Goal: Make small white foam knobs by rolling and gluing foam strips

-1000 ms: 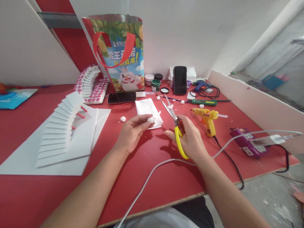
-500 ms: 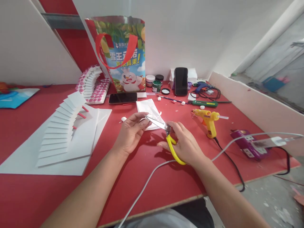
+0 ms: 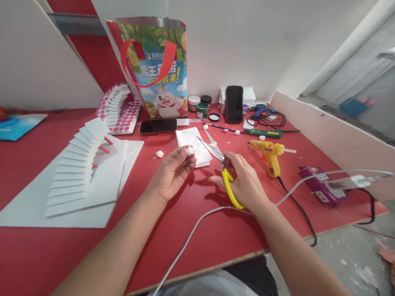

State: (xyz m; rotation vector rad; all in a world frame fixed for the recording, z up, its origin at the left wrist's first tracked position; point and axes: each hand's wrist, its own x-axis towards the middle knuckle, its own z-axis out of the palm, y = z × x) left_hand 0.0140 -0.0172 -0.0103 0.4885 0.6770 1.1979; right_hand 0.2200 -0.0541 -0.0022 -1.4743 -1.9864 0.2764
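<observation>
— How are the scissors held, and which way are they pointed?

— The scissors [image 3: 219,156] are gripped in the right hand [image 3: 245,185], with the fingers curled through the yellow loops. The long axis is laid diagonally above the red table [image 3: 200,234]: handles toward the person, tips aimed away and to the left, over the white sheet [image 3: 191,139]. The two blades are parted.

— And the left hand?

— A single small white lump [image 3: 189,151] is pinched between thumb and fingertips of the left hand [image 3: 171,174], just left of the blades and not touched by them.

— What else is counted?

— One glue gun [image 3: 270,154], nozzle turned left. Two phones: a flat phone [image 3: 158,126] and an upright phone [image 3: 234,104]. Three paint jars [image 3: 202,110] are grouped beside one printed bag [image 3: 157,70].
</observation>
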